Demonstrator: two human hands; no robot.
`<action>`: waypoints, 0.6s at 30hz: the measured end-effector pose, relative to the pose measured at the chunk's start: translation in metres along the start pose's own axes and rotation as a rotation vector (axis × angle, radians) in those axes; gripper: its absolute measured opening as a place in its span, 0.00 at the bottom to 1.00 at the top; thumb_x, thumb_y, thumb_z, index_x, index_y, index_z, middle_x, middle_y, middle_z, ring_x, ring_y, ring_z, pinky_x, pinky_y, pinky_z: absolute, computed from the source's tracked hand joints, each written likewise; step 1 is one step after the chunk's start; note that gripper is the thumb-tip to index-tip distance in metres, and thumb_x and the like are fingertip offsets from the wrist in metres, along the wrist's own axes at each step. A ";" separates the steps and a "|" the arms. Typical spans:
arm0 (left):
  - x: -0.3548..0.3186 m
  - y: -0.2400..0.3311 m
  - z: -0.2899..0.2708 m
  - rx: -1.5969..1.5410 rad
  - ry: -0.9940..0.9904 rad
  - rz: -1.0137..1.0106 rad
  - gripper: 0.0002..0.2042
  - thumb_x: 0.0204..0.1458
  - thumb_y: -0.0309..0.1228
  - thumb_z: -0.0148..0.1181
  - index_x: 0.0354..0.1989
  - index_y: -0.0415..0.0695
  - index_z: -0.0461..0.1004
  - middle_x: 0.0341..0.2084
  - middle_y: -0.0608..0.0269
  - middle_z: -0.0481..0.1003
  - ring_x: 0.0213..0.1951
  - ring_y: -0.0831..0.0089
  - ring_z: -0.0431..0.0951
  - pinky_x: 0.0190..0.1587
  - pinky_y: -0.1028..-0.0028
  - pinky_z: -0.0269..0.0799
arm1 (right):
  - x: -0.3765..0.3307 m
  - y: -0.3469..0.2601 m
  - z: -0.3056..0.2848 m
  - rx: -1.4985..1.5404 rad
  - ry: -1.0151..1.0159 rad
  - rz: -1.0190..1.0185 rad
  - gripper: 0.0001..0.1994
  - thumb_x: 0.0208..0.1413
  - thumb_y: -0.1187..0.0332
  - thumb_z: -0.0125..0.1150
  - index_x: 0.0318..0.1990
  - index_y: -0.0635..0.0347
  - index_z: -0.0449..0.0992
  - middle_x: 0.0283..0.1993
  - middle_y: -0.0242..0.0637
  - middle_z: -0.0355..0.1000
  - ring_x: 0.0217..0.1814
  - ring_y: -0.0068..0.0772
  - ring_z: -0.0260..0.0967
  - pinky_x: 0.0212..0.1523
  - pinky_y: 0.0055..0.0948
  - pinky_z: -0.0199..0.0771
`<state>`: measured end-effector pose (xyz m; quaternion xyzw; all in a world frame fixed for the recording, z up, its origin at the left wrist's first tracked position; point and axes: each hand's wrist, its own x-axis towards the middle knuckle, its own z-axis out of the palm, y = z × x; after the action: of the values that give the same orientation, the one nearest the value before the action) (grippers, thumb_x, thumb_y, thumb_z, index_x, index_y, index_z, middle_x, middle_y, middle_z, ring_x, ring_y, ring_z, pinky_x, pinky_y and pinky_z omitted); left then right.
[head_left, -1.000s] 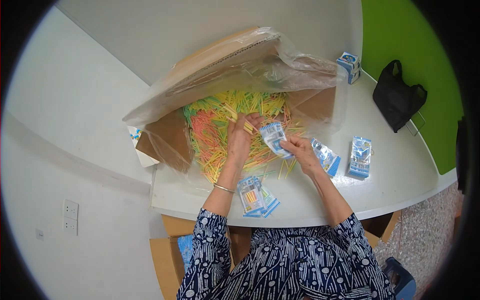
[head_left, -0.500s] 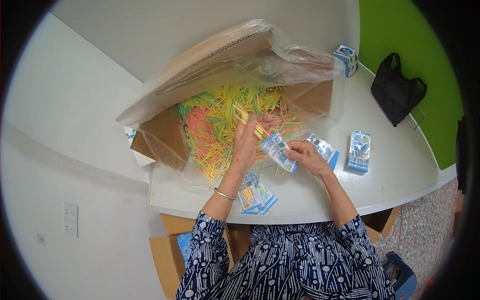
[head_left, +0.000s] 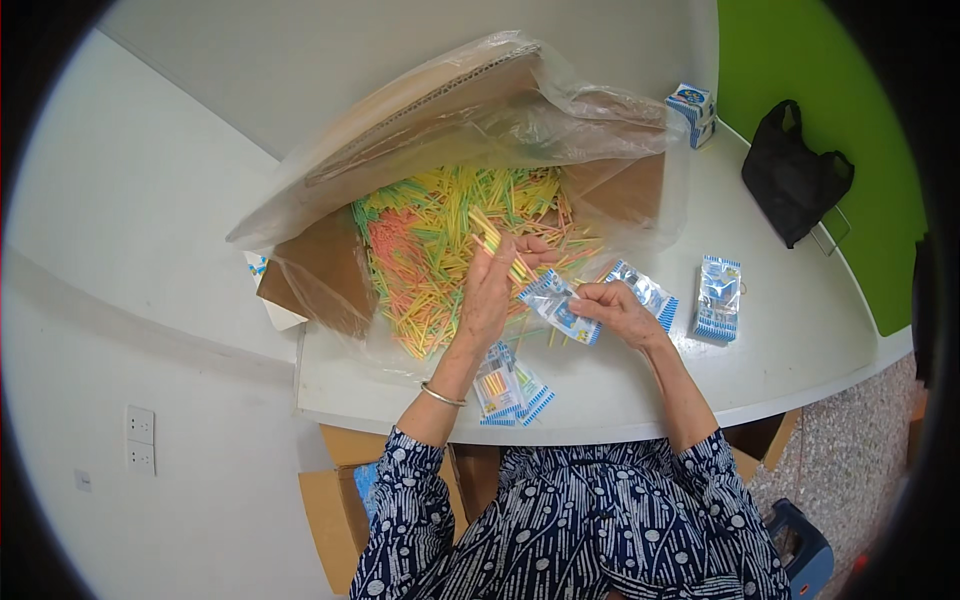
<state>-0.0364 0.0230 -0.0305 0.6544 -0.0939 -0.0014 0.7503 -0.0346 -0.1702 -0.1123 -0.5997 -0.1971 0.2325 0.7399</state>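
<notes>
My left hand (head_left: 490, 290) is closed around a small bunch of thin yellow and pink sticks (head_left: 487, 232). My right hand (head_left: 618, 312) pinches a small clear packet (head_left: 562, 305) with blue-striped ends. The lower ends of the bunch meet the packet's upper left end; whether any are inside it I cannot tell. Beyond my hands, a large carton lined with clear plastic lies open, holding a heap of loose yellow, green and pink sticks (head_left: 425, 265). Two packets with sticks in them (head_left: 497, 385) lie by my left wrist, and more packets (head_left: 645, 292) are beside my right hand.
A stack of flat packets (head_left: 718, 298) stands on the white table (head_left: 800, 325) at the right. Further back are small blue-and-white boxes (head_left: 692, 108) and a black bag (head_left: 797, 175). The carton's flap and plastic liner (head_left: 420, 130) rise behind the heap. An open cardboard box (head_left: 330, 515) is below the table.
My left hand, with the sticks, has shifted very slightly. The packet in my right hand has tilted a little flatter, its upper end moving left.
</notes>
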 end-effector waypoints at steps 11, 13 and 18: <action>-0.010 -0.016 0.007 0.041 -0.065 -0.058 0.20 0.63 0.43 0.42 0.46 0.36 0.68 0.44 0.56 0.73 0.43 0.76 0.73 0.45 0.76 0.72 | 0.000 0.006 0.000 -0.007 0.007 -0.028 0.11 0.57 0.63 0.58 0.32 0.63 0.78 0.25 0.21 0.68 0.28 0.10 0.58 0.27 0.16 0.57; -0.016 -0.019 0.010 0.046 -0.077 -0.061 0.19 0.63 0.43 0.43 0.46 0.36 0.68 0.44 0.58 0.73 0.43 0.78 0.73 0.46 0.76 0.71 | 0.000 0.007 -0.001 -0.012 0.042 -0.032 0.11 0.57 0.64 0.59 0.32 0.64 0.78 0.25 0.21 0.68 0.28 0.11 0.59 0.28 0.17 0.57; -0.019 -0.020 0.001 0.153 -0.153 -0.096 0.18 0.63 0.41 0.44 0.50 0.38 0.67 0.45 0.63 0.72 0.43 0.80 0.71 0.49 0.78 0.67 | 0.002 0.015 -0.002 -0.080 0.078 -0.094 0.11 0.56 0.64 0.59 0.33 0.65 0.78 0.27 0.24 0.69 0.29 0.13 0.60 0.29 0.18 0.58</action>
<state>-0.0530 0.0212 -0.0528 0.7115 -0.1192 -0.0803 0.6878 -0.0331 -0.1682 -0.1272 -0.6272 -0.2053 0.1658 0.7327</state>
